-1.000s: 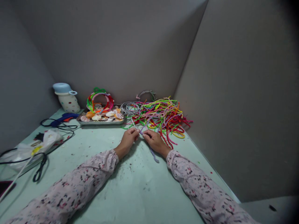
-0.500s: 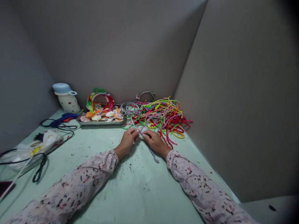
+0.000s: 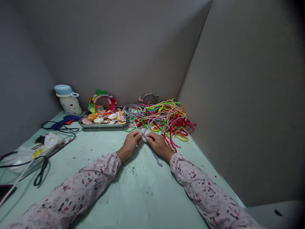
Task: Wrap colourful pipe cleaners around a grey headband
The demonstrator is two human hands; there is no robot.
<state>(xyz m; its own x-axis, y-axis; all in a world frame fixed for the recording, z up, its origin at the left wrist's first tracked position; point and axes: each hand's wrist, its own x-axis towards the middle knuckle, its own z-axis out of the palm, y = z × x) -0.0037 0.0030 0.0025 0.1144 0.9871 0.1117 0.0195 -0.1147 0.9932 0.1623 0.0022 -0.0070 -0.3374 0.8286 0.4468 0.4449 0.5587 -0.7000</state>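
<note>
My left hand is closed in a pinch, with a thin pale grey wire rising from its fingertips. Close beside it, my right hand pinches a strand of purple yarn. One end of the yarn hangs below the right hand to the table; another stretch runs up toward the pile. Yarn and wire meet between my fingertips, where the fingers hide part of them. Just behind the hands lies a tangled heap of coloured yarn, with a coil of grey wire at its left.
A metal tray of seashells stands at the back left, with colourful wrapped rings on it. Farther left are a white bottle with a blue lid, a blue glue gun, black cables and a plastic bag. Grey walls enclose the table.
</note>
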